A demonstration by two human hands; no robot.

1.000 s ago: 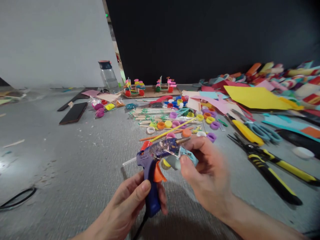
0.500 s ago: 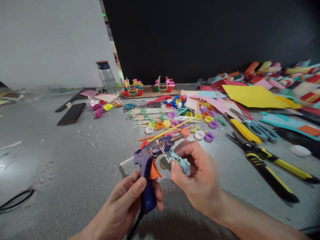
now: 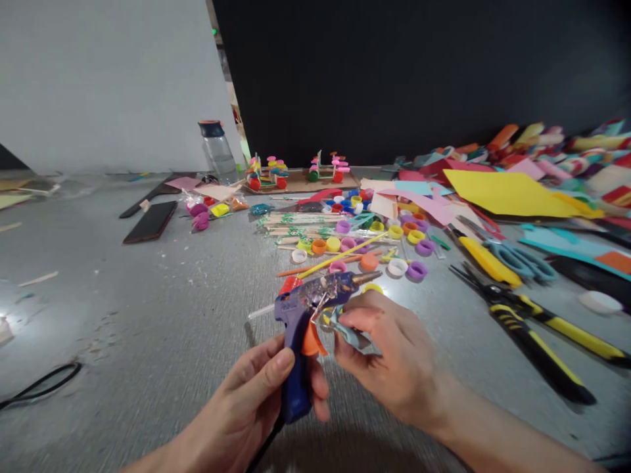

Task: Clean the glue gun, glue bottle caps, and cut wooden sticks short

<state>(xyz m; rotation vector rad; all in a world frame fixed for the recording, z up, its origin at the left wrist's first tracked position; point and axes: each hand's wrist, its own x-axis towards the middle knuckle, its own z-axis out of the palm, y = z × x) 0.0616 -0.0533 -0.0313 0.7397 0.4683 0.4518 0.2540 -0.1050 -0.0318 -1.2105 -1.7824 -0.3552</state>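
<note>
Glue gun [image 3: 305, 315] in left hand [image 3: 256, 401], grey table [image 3: 148, 315], black wall [image 3: 394, 72]

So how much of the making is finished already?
Two little bottle-cap models already stand at the back. Now the left hand holds the glue gun and the right hand pinches a light blue piece beside it. Many loose caps and sticks lie unused.

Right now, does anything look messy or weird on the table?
Yes. The glue gun in the left hand is crusted with dried glue and scraps on its barrel. Bottle caps and sticks lie scattered loose, and small crumbs litter the bare table on the left.
</note>
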